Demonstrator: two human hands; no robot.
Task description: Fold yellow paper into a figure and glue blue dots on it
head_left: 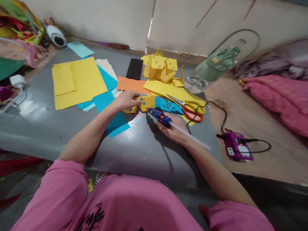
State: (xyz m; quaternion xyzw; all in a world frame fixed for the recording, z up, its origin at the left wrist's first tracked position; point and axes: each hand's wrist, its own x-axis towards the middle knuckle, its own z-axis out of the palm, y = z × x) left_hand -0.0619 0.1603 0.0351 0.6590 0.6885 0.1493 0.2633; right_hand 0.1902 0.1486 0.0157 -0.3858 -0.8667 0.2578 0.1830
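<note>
My right hand is closed round a blue hot glue gun, with a long clear glue stick sticking out of its back. The gun's nozzle points at the lower edge of a folded yellow paper piece with blue diamond shapes on it. My left hand pinches that paper piece at its left side. Just right of it lie blue paper cut-outs. Scissors with red handles rest open on yellow paper near the glue gun.
Folded yellow paper shapes stand behind, beside a black phone. Yellow sheets, blue sheets and an orange strip lie around. At right are a green bottle and a purple power strip with a black cord.
</note>
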